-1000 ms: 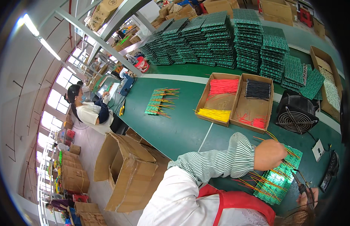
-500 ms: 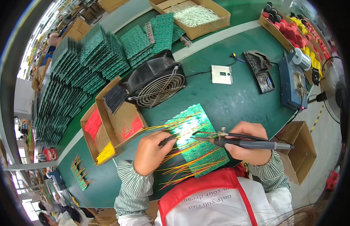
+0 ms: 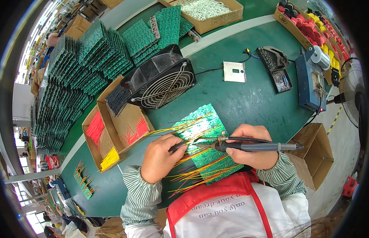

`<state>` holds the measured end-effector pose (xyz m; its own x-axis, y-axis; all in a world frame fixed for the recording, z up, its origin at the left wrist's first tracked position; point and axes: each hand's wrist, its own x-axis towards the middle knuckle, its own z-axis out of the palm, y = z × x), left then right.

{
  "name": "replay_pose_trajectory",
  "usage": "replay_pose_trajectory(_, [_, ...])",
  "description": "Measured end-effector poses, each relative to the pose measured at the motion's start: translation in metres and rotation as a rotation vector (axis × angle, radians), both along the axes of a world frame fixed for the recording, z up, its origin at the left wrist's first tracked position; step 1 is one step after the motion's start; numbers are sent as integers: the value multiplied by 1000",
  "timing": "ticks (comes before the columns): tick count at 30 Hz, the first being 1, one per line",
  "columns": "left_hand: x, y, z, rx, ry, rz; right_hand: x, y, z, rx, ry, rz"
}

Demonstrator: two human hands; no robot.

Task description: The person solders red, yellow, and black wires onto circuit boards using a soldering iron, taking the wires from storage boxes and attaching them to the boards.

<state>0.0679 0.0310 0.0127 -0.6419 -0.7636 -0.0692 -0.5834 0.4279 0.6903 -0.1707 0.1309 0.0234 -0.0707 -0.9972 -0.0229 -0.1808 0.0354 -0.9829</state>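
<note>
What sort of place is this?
Likely an electronics assembly workshop: stacked green circuit boards, bundles of coloured wire in cardboard boxes, and a soldering iron in the right hand.

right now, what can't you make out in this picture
Head view:
1. Rear of the slim black tool: hidden by the left hand.
2. Details of the green circuit board near the tip of the grey soldering iron: washed out by glare.
3. Far side of the brown cardboard box holding white loops: cut off by the upper edge.
</note>
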Motion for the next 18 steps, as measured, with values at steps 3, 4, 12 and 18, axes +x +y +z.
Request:
replay_pose_trajectory(3, [2, -2, -1, 5, 13, -18, 1, -2, 2, 25, 19, 15])
replay_pose_trajectory(4, [2, -3, 0, 9, 13, -19, 2, -3, 1, 23, 18, 17])
replay_pose_trajectory(12, [1, -5, 3, 46, -55, -34, 0, -4, -1, -5, 30, 27])
replay_pose_trajectory(18, [0, -3, 6, 59, -39, -22, -7, 0, 3, -44, 48, -7])
